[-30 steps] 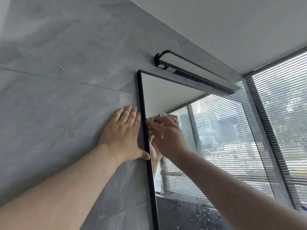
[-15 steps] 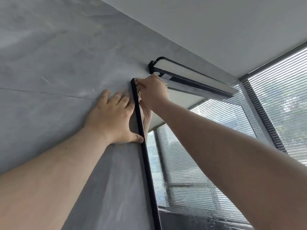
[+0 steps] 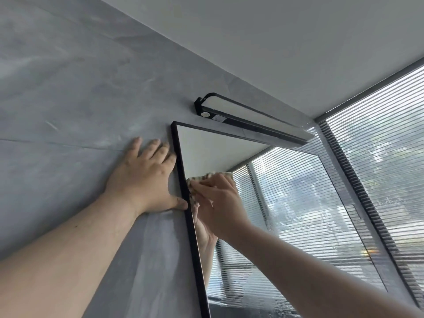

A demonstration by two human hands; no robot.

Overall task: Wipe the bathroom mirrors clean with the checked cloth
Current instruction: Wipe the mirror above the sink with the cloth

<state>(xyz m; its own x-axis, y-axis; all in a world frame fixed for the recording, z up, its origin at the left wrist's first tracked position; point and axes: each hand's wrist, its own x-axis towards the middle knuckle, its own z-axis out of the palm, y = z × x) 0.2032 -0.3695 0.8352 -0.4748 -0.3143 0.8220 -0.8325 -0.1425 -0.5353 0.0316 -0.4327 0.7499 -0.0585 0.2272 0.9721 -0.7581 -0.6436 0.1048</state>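
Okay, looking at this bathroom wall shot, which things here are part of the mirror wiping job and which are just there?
Part of the job:
- checked cloth, pressed to the glass
- mirror, black-framed
- right hand, holding the cloth
- left hand, flat on the wall beside the frame

Just there:
- light bar above the mirror
- window blinds
- grey wall

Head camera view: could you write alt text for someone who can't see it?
A right hand presses a checked cloth against a black-framed mirror near its left edge. The left hand rests flat on the grey wall, below a lamp.
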